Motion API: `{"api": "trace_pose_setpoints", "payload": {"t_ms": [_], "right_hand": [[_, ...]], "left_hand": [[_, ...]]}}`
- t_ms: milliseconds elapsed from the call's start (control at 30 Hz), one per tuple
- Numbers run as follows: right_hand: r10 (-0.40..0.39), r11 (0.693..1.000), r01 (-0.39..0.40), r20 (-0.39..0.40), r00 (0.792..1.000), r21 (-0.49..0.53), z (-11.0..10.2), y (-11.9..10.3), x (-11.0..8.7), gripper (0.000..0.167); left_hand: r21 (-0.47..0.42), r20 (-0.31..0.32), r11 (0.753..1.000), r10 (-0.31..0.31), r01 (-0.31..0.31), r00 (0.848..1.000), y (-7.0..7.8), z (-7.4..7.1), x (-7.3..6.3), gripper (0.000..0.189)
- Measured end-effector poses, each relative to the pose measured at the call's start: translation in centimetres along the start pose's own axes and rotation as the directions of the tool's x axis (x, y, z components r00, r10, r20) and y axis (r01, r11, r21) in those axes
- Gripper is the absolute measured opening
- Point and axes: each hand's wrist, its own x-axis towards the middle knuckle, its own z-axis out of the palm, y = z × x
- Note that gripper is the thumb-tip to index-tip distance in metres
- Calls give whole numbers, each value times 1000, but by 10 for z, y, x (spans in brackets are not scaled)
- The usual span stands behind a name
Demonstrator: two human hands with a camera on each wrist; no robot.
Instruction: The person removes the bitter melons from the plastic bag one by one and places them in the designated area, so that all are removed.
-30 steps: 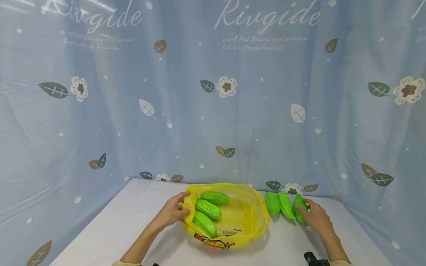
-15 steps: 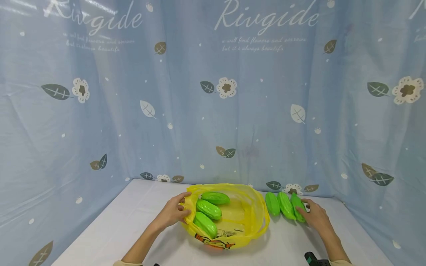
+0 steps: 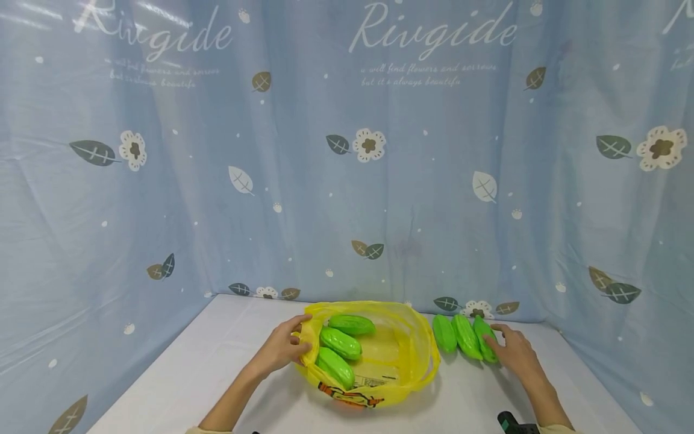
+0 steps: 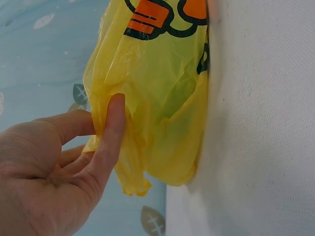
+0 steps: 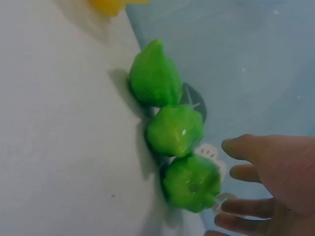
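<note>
Three green gourds [image 3: 340, 343] in the yellow bag [image 3: 387, 395], three beside it

From my left wrist, the bag's wall veils its contents to dim green; a black device [image 3: 514, 425] is cut off below. My left hand [image 3: 278, 348] pinches the rim; my right hand [image 3: 517, 351], fingers apart, holding nothing, is by the row's outermost gourd [image 3: 485, 339] on the white table [image 3: 455, 404], thumb contact unclear, blue curtain [image 3: 303, 211] behind

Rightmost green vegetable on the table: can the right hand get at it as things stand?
Likely yes: the right hand is beside the rightmost green vegetable, open, with nothing visible between them; the middle vegetable sits on the other side.
</note>
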Motion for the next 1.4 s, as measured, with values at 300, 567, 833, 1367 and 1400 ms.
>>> {"api": "trace_pose_setpoints", "payload": {"t_ms": [300, 567, 833, 1367, 1400], "right_hand": [[-93, 995, 92, -48, 995, -28, -11, -19, -3, 58], [-134, 991, 132, -79, 988, -35, -16, -48, -11, 54], [-182, 982, 177, -88, 979, -59, -16, -71, -18, 53], [-223, 973, 221, -19, 975, -71, -16, -110, -34, 55], [-230, 971, 228, -25, 973, -74, -17, -112, -35, 54]], "left_hand": [[0, 4, 1000, -1, 1, 1000, 2, 0, 0, 66], [-9, 3, 1000, 1, -1, 1000, -2, 1, -2, 66], [-9, 2, 1000, 4, -4, 1000, -2, 0, -1, 67], [2, 9, 1000, 31, -31, 999, 0, 0, -1, 66], [2, 10, 1000, 31, -31, 999, 1, 1, -1, 66]]}}
